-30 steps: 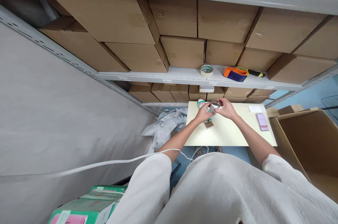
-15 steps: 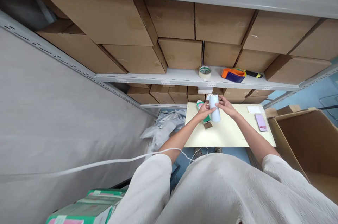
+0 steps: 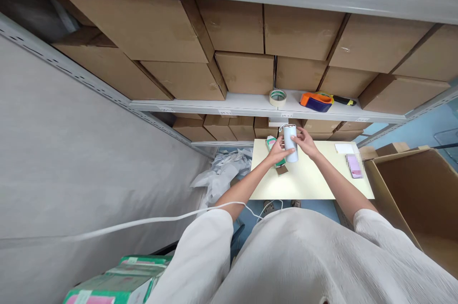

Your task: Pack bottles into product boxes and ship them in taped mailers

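A pale blue cylindrical tumbler with a dark rim and a small loop at its top is held up over the cream tabletop. My left hand wraps round its left side, thumb across the front. From the right, my right hand grips it near the top, with the thumb on its face. Behind my left hand lies a green and pink carton with a brown end flap folded out, partly hidden by the hand.
A phone and a white card lie at the table's right. On the shelf above are a tape roll and an orange tape dispenser. A large open carton stands right; a white cable crosses at left.
Both hands have raised the tumbler slightly and turned it a little. The loop at its top now shows more clearly, and my right hand has shifted slightly.
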